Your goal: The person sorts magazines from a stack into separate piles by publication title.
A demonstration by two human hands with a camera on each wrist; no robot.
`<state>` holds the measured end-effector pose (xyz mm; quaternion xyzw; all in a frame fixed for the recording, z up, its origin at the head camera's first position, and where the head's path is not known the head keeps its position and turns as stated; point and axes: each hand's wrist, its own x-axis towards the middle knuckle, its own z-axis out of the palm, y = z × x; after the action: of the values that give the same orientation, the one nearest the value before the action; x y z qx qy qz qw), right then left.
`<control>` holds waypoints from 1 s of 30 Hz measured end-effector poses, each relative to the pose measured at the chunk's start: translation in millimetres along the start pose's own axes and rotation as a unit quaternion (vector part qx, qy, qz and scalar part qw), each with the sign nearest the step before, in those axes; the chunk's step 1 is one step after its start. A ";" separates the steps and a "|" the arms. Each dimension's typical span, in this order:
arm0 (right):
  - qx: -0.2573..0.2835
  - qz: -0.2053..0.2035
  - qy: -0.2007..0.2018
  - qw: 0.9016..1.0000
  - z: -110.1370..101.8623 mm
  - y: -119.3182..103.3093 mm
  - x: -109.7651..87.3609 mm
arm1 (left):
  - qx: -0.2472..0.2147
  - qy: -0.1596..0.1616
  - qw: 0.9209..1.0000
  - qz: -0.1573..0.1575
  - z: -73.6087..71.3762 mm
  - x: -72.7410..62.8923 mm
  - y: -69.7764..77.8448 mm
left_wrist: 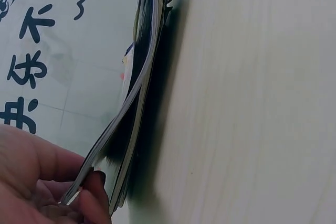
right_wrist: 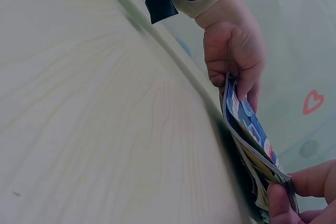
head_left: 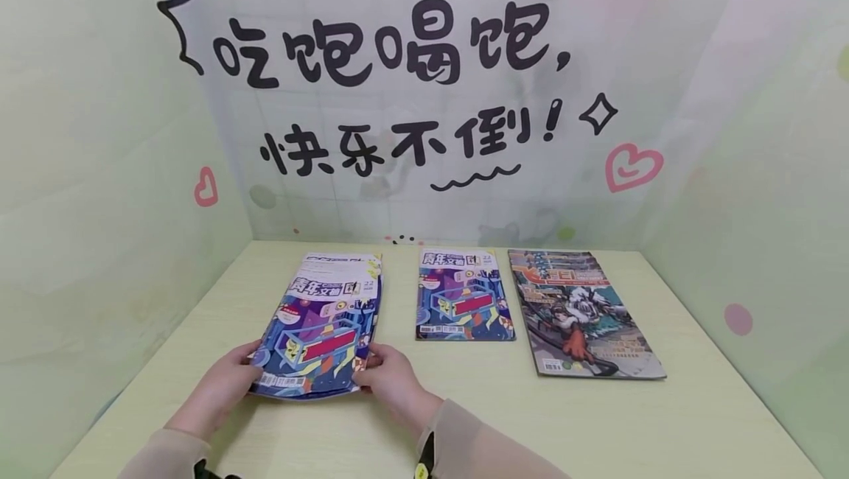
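Observation:
At the left of the head view, a magazine (head_left: 318, 331) with a purple illustrated cover lies over other magazines (head_left: 338, 261), whose pale upper edge shows behind it. My left hand (head_left: 228, 383) pinches its near left corner, thumb on the cover. On the near right corner, my right hand (head_left: 394, 383) pinches the edge, thumb also on top. The left wrist view shows the held magazine (left_wrist: 126, 106) bowed up from the layers below, leaving a dark gap. In the right wrist view, my left hand (right_wrist: 236, 51) grips the far end and my right hand (right_wrist: 310, 190) the near end.
A matching purple magazine (head_left: 464, 302) lies at the middle of the pale wooden table (head_left: 458, 420). To its right is a stack of magazines (head_left: 590, 317) with a comic-style cover. Printed fabric walls (head_left: 424, 206) enclose the table at the back and both sides.

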<state>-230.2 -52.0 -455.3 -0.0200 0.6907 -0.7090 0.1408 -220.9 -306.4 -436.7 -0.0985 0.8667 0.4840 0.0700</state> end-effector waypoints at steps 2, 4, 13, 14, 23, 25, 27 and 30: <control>-0.009 0.003 0.003 1.000 1.2 -0.3 0.5 | 0.022 0.005 1.000 0.003 -2.1 0.9 -0.1; -0.014 0.008 0.004 1.000 2.6 0.4 1.7 | 0.041 0.009 0.999 0.002 -3.7 2.1 0.0; -0.046 0.022 0.008 0.999 5.9 1.7 4.8 | 0.074 0.018 0.997 -0.001 -7.5 9.6 -5.8; -0.048 0.022 0.005 0.999 5.5 2.1 5.0 | 0.077 0.019 0.997 -0.001 -7.8 10.2 -6.9; -0.077 0.024 -0.002 0.997 -4.6 0.1 6.5 | 0.077 0.031 0.996 -0.005 -9.6 11.5 -1.2; -0.081 0.022 -0.005 0.996 -9.3 -0.7 6.8 | 0.078 0.035 0.996 0.001 -6.7 10.6 6.1; -0.085 0.017 -0.008 0.996 -15.0 -1.2 7.4 | 0.077 0.033 0.996 0.006 -1.2 9.1 14.9; -0.096 0.011 -0.011 0.995 -26.4 -2.8 8.2 | 0.060 0.022 0.998 0.012 11.7 7.1 30.9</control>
<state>-244.5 -28.1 -455.1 -0.0338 0.7541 -0.6376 0.1540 -234.9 -281.3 -418.9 -0.0946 0.8967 0.4294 0.0511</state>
